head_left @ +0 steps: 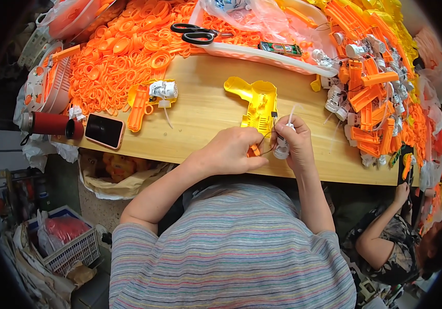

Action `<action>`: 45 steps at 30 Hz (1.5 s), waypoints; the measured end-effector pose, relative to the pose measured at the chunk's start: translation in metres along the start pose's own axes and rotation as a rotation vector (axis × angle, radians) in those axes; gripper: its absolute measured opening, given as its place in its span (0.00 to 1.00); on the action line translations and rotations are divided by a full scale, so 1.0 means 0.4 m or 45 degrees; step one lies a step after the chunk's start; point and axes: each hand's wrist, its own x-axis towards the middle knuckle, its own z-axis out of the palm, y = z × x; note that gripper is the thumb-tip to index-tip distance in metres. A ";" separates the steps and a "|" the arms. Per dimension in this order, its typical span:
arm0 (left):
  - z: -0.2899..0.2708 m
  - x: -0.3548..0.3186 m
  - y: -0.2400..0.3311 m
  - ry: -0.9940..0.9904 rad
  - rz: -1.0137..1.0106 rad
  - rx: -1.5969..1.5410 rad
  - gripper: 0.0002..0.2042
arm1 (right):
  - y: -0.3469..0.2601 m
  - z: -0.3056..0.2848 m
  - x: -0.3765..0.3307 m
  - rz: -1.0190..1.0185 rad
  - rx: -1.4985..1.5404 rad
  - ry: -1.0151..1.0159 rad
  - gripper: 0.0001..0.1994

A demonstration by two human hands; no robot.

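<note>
My left hand (234,149) is closed around an orange plastic part (253,150), mostly hidden by the fingers. My right hand (299,140) pinches a small white cylindrical unit (281,148) with a thin clear tube rising from it. Dark thin wires run between the two hands. Just beyond them lies a yellow toy-gun half shell (257,98), its ribbed inside facing up. Farther left on the table sits another yellow shell with an orange piece (138,107) and a white cylinder unit (164,89) with a tube.
Orange rings and loops (123,56) heap at the back left. Black scissors (198,37) rest by a white tray (262,57). Wired orange and white assemblies (367,98) pile at right. A phone (104,131) and red flask (51,124) lie left. Another person's arm (380,232) shows at lower right.
</note>
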 end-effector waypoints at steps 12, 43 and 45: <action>0.016 0.059 -0.025 0.520 0.244 0.128 0.12 | 0.015 0.004 -0.014 0.248 0.509 -0.211 0.06; -0.022 0.108 -0.037 0.650 -0.109 -0.605 0.07 | -0.169 0.133 0.133 -0.522 -0.826 -0.118 0.23; -0.019 0.106 -0.065 0.554 -0.158 -0.393 0.09 | -0.158 0.115 0.131 -0.436 -0.814 -0.112 0.23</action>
